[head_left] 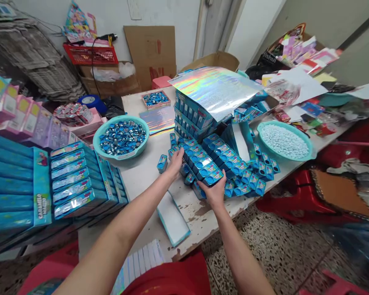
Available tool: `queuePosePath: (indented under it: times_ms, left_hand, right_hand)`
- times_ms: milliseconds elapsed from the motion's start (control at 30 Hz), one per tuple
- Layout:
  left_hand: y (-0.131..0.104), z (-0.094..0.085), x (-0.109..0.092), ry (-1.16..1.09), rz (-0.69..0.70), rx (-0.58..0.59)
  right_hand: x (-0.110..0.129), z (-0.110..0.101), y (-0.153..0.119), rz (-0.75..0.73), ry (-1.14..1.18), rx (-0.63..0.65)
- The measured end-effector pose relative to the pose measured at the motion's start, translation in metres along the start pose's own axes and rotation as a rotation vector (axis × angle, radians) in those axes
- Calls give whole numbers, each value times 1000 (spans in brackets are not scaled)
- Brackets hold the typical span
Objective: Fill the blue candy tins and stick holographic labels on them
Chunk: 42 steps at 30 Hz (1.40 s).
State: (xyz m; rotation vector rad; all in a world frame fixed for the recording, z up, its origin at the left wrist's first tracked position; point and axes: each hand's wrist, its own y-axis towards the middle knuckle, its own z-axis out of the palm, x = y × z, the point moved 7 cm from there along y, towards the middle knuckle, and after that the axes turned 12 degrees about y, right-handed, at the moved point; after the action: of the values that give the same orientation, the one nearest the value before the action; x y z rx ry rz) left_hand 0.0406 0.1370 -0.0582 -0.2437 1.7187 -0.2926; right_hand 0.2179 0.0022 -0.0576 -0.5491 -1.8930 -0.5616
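Observation:
A row of small blue candy boxes (201, 159) is pressed together between my two hands. My left hand (176, 164) grips its left end, and my right hand (214, 189) closes on its near right end. Another row of the same boxes (226, 153) lies just to the right. More loose little boxes (252, 180) are heaped around and beneath, some tilted. On the table in front of my forearms rests an open blue tray with a white inside (174, 219). A similar tray (241, 141) leans behind the boxes.
A turquoise basin of blue and silver caps (121, 155) stands left, and one of white candies (307, 153) right. Behind, a shiny holographic sheet (218, 90) tops stacked blue boxes (187, 116). Large blue packs (76, 176) fill the left side. A red chair (298, 196) stands right.

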Motion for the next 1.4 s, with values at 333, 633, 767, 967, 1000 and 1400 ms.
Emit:
queuePosePath:
  times_ms: [333,633,767,967,1000,1400]
  left_hand:
    - [-29,-66,46,921,247,-424]
    - [19,-71,44,1156,57,-164]
    - [-9,-79,49,1214,104,-176]
    - [-90,-89,24,1108,428,-348]
    - [-104,-84,20,1084,499,-304]
    - [-168,84,55,1088,758,626]
  right_hand:
    - [0,-26,-91,-305,-74,-174]
    - [-60,-71,-81,-110,-150,-278]
    - [-79,-108,-38,-139,-222,-280]
    - [-78,-138,14,-297,-474,-133]
    - [-79,-148,21,-300,-498,-166]
    - [-95,-173,118,-485,-850,495]
